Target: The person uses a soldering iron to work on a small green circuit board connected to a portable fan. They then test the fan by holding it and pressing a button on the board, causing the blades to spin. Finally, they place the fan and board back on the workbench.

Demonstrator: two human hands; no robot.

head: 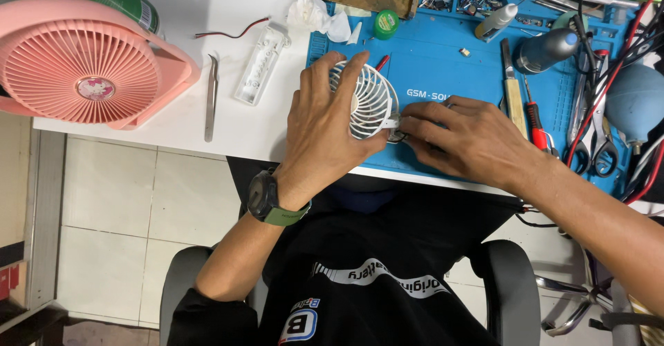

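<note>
White tabletop (pixel 207 14) runs across the upper part of the view, with a blue mat (pixel 443 62) laid on its right part and pale floor tiles below its near edge. On the mat's near left corner sits a small white fan (pixel 370 100), its round grille facing up. The left hand (pixel 325 132) lies over the fan's left side, fingers curled around the rim and holding it firm; a dark watch (pixel 266 197) with a green strap is on that wrist. The right hand (pixel 460 138) rests on the mat just right of the fan, its fingertips (pixel 408 121) pinched close together at the fan's short stem, touching it; what they pinch, if anything, is too small to tell.

Well left of the mat stands a bigger pink fan (pixel 83 69). Between it and the mat lie tweezers (pixel 211 97) and a clear plastic housing (pixel 261 66). Right of the white fan, on the mat, lie a red-handled screwdriver (pixel 536 125) and scissors (pixel 595 145), with a blue blower bulb (pixel 636 100) at the mat's far right edge.
</note>
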